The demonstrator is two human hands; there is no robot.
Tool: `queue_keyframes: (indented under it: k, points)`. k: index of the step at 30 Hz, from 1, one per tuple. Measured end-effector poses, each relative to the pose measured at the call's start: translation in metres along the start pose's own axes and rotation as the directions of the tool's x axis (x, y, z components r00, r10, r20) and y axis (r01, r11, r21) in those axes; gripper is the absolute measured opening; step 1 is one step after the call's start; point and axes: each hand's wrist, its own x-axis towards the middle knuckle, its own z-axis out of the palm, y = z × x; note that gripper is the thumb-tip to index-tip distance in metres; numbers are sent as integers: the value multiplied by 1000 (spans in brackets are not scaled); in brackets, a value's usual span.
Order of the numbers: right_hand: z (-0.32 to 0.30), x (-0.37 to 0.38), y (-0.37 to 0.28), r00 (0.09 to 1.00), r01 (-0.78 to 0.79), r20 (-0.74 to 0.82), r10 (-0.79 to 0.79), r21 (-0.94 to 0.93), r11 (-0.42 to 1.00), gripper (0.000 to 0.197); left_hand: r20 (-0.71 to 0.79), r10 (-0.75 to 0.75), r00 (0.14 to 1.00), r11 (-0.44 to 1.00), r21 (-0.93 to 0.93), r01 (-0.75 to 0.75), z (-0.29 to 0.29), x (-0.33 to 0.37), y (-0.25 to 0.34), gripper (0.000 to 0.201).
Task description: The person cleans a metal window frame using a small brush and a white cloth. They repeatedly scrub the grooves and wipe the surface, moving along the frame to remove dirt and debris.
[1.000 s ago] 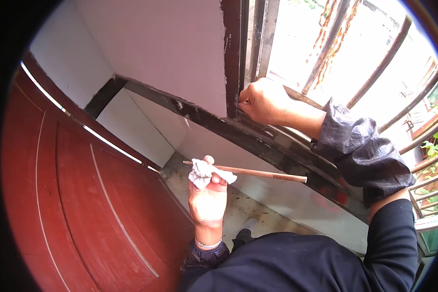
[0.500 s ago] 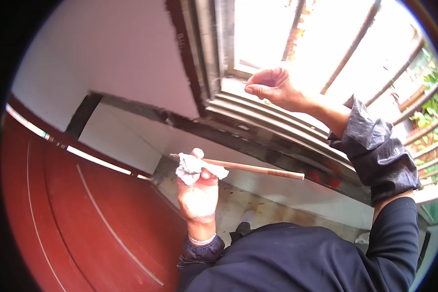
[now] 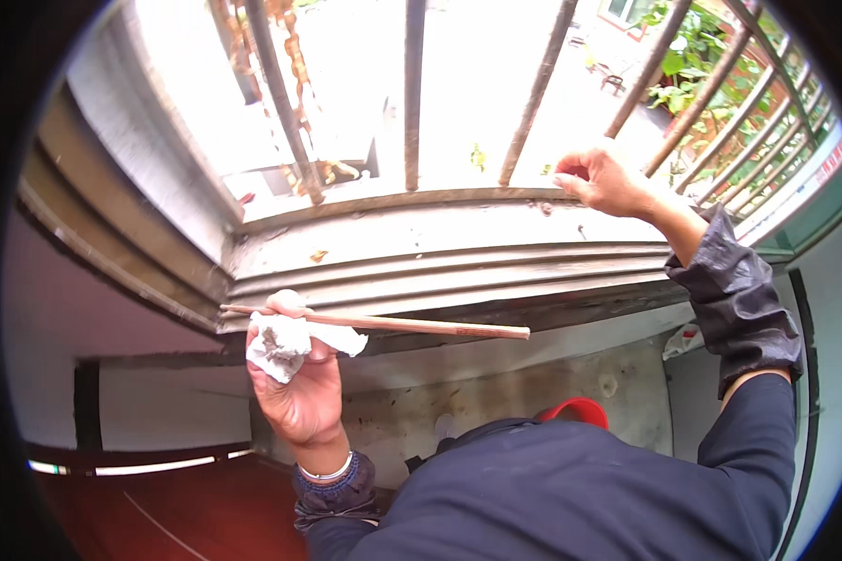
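Observation:
My left hand (image 3: 304, 400) is closed in front of the window's lower frame. Between its thumb and fingers are a crumpled white tissue (image 3: 279, 346) and a slim wooden chopstick (image 3: 430, 326), which points to the right and lies nearly level. A loose end of the tissue hangs along the chopstick. My right hand (image 3: 608, 182) is raised over the sill, close to the window bars, with thumb and fingertips curled together. Whatever it may hold is too small to make out. Bits of debris lie on the white window sill (image 3: 374, 232) between the hands.
Rusty upright bars (image 3: 412, 103) fence the window opening, with green plants (image 3: 697, 61) beyond. Sliding tracks (image 3: 458, 266) run along the sill's near edge. Below are a red bucket (image 3: 575, 409) by my body and a dark red door (image 3: 196, 510) at lower left.
My view has turned right, bringing more of the window, sill and bars into sight. The left hand still grips the tissue and chopstick; the right hand now appears farther along the sill.

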Motion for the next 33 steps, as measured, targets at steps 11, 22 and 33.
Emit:
queue_keyframes:
  k: [11,22,33]
  points:
    - [28,49,9,980,-168,-161,116,-364,916,16,11,-73,997,997,-1,73,9,34,-27,37]
    - [30,52,19,978,-172,-181,108,-391,904,16,4,-93,996,995,26,93,14,39,-37,35]
    - [27,35,24,980,98,-152,-132,-211,973,29,135,-28,990,986,168,5,8,41,-38,53]
